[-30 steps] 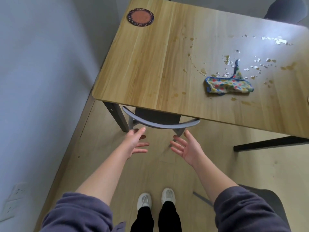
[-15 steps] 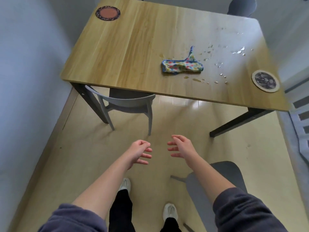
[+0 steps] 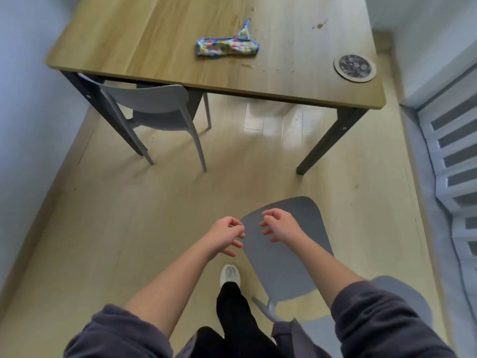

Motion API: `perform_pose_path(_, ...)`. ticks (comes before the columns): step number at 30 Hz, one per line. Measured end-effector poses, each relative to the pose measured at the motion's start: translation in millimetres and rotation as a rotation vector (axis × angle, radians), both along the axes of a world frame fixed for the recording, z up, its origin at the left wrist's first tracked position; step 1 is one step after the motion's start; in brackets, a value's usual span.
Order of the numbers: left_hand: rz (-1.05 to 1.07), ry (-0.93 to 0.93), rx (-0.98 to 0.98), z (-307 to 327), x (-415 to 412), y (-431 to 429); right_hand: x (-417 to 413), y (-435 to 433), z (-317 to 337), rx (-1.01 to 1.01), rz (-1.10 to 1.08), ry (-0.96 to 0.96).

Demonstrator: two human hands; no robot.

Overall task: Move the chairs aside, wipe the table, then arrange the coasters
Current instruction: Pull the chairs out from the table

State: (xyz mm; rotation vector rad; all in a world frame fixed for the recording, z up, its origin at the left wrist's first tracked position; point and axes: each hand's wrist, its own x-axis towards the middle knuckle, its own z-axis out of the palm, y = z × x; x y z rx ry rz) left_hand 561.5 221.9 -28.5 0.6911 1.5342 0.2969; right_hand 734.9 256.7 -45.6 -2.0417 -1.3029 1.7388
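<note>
Table: a rectangular light-wood table with dark metal legs point(image 3: 160, 42) fills the upper part of the view; its near edge runs from the left corner to the right corner.
Cloth: a crumpled multicoloured patterned wiping cloth with blue trim point(image 3: 227, 46) lies on the tabletop, towards the middle, well apart from both hands.
Spill: small brownish drops and smears point(image 3: 320, 25) dot the wood to the right of the cloth and just in front of it.
Coaster: a round dark patterned coaster with a pale rim point(image 3: 355, 67) lies flat near the table's right near corner.
Far chair: a grey plastic chair with thin metal legs point(image 3: 154, 104) stands at the table's left near corner, its seat partly under the tabletop, its backrest towards the camera.
Near chair: a second grey plastic chair point(image 3: 286, 254) stands on the pale wooden floor point(image 3: 116, 228), well clear of the table, below the right forearm.
Left hand: the left hand point(image 3: 224, 235) hovers above the floor beside the near chair's edge, fingers loosely curled and spread, holding nothing.
Right hand: the right hand point(image 3: 280, 224) hovers over the near chair's grey surface, fingers loosely curled, holding nothing; contact with the chair cannot be told.
Person: dark purple-grey sleeves pushed up the forearms, black trousers, one white shoe point(image 3: 229, 275) on the floor.
</note>
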Motion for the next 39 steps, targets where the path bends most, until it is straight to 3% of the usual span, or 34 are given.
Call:
perform_pose_path(13,-0.196,0.100,-0.076,-46.3,143.3,-172.2,129.5,-151.3,-20.7,0.010,0.321,-0.166)
perform_pose_path(20,-0.146,0.354,-0.045,-74.5,181.0,-189.9,174.6,-173.8,-35.5,0.062,0.564,-0.321)
perform_pose_path(22,-0.050,0.413,-0.172,-80.6,187.9,-195.5,184.9,-174.8,-41.4,0.057,0.619,-0.324)
perform_pose_path(26,0.263,0.249,-0.406,-86.1,207.6,-205.7,206.5,-170.8,-48.6,0.044,0.698,-0.326)
perform_pose_path(35,0.605,0.353,-0.249,-91.1,173.2,-178.8,207.3,-165.4,-47.9,0.117,0.735,-0.247)
perform_pose_path(39,0.965,0.283,-0.134,-74.9,127.6,-156.0,181.3,-157.8,-40.3,0.209,0.761,-0.216)
